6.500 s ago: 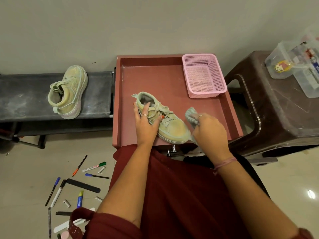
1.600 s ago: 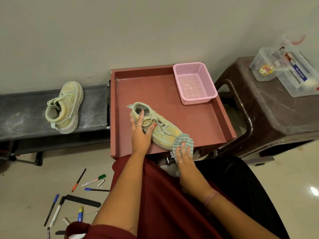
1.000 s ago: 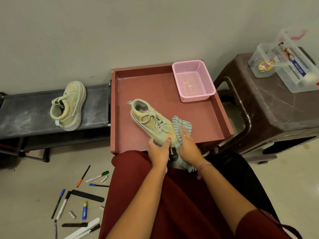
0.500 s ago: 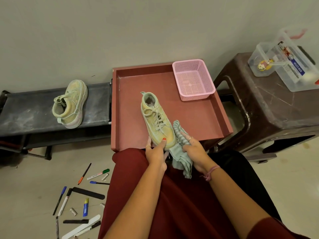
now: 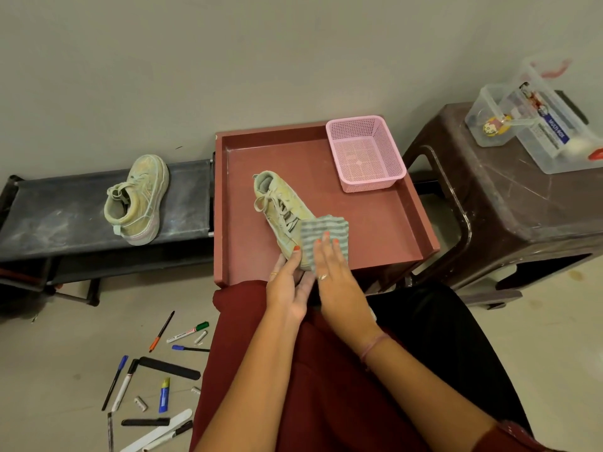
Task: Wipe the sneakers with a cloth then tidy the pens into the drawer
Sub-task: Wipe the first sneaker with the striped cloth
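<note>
A dusty pale-green sneaker (image 5: 280, 203) lies in the open red drawer (image 5: 241, 256), heel toward the wall. My left hand (image 5: 288, 282) grips its toe end from below. My right hand (image 5: 329, 272) lies flat on a grey striped cloth (image 5: 323, 228), pressing it onto the toe. The other sneaker (image 5: 138, 199) rests on its side on the dark bench (image 5: 49, 220) at left. Several pens and markers (image 5: 153, 376) are scattered on the floor at lower left.
A pink mesh basket (image 5: 365, 153) stands in the drawer's far right corner. A brown plastic stool (image 5: 509, 203) at right carries clear plastic containers (image 5: 535, 125). The wall runs close behind the drawer. My red and black clothing fills the foreground.
The sneaker has turned so its heel points up-left. My right hand spread the bunched cloth flat over the toe. My left hand stays at the toe end.
</note>
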